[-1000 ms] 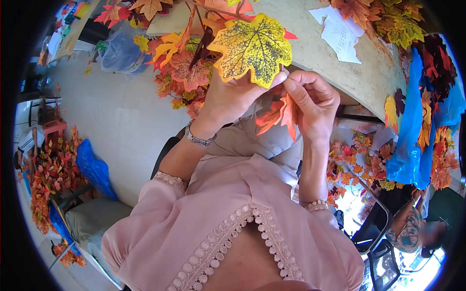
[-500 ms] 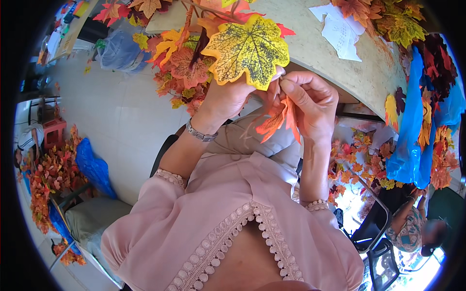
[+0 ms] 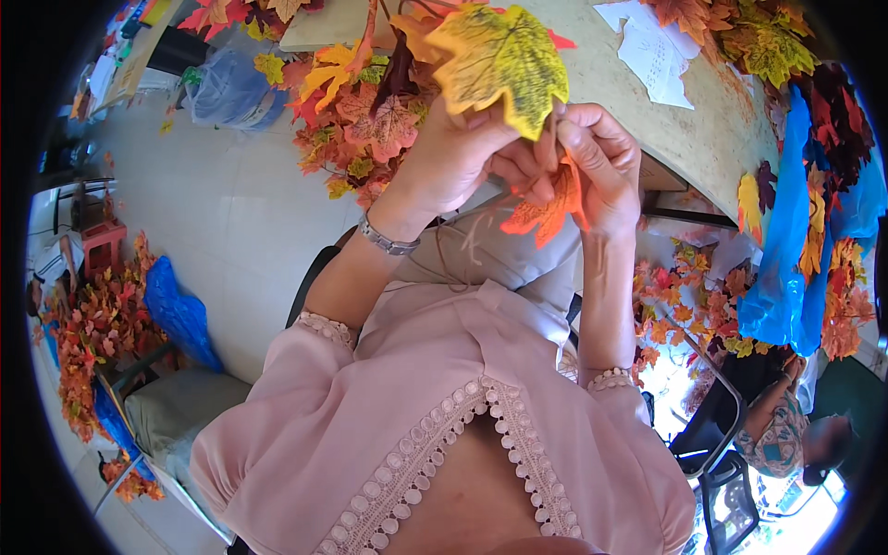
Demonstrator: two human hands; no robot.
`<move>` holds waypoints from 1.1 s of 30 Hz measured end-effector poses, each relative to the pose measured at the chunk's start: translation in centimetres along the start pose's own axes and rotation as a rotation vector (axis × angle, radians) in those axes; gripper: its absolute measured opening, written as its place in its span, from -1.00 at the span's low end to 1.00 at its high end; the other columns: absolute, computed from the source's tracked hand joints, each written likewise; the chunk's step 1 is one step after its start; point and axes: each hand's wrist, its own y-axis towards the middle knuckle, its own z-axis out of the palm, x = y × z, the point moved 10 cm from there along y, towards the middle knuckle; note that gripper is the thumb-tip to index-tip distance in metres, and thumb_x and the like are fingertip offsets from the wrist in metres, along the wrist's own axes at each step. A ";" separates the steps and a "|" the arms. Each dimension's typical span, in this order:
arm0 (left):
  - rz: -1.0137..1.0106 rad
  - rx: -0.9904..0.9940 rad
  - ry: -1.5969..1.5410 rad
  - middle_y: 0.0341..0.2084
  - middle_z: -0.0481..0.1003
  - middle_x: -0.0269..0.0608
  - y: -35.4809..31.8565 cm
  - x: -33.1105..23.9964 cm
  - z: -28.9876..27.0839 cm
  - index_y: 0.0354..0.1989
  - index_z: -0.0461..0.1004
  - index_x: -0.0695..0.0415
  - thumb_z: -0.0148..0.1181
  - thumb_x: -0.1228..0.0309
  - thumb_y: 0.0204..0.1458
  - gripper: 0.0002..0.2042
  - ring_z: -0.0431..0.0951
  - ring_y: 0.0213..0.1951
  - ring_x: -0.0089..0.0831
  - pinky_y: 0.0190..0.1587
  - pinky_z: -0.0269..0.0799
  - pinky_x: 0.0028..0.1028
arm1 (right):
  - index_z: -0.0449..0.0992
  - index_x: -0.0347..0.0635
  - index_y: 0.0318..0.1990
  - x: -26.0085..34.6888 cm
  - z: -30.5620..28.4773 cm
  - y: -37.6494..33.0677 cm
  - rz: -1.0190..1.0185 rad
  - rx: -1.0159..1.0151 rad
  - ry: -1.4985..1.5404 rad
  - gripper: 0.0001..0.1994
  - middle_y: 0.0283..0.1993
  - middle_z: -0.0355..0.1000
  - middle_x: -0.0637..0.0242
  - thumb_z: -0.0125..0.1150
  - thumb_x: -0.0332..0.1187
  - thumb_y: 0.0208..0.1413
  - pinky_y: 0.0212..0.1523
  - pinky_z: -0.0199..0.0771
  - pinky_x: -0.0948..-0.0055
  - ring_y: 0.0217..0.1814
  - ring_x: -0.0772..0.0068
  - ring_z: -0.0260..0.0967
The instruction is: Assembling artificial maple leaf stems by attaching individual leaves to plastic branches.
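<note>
pale floor tiles (image 3: pixel 231 213) fill the left of the view, and a beige table (image 3: pixel 703 129) curves across the top right, its edge bent by the lens. a white sheet of paper (image 3: pixel 657 55) lies on the table. a big blue plastic bag (image 3: pixel 786 268) hangs at the right edge, stuffed with red and orange leaves, and a second heap of orange artificial leaves (image 3: pixel 88 342) sits at the left beside a smaller blue bag (image 3: pixel 180 314). another person (image 3: pixel 786 425) sits low at the right, only partly in view. a cluster of mixed red, orange and yellow leaves (image 3: pixel 361 120) hangs just above and left of the hands.

the person wears a pink blouse with lace trim (image 3: pixel 444 416), and both forearms rise toward the top centre. the left hand (image 3: pixel 453 157), with a metal watch (image 3: pixel 388 239) on the wrist, is closed around the base of a large yellow-green maple leaf (image 3: pixel 504 60) that stands up above the fingers. the right hand (image 3: pixel 601 166) is closed too, pinching a small orange leaf (image 3: pixel 546 208) that dangles just below, between the two hands. the hands touch each other at the fingertips, raised in front of the table edge.
</note>
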 end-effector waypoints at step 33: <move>0.070 -0.135 0.130 -0.42 0.44 -0.22 -1.0 0.0 -1.6 -0.17 0.29 0.39 0.06 0.59 -0.06 -0.74 0.44 -0.35 -0.58 -0.26 0.37 -0.62 | 0.42 -0.32 -0.21 9.2 2.5 2.5 -0.360 0.046 -0.948 -0.74 -0.30 0.42 0.28 0.14 -0.33 -0.01 -0.14 0.29 0.53 -0.22 0.54 0.32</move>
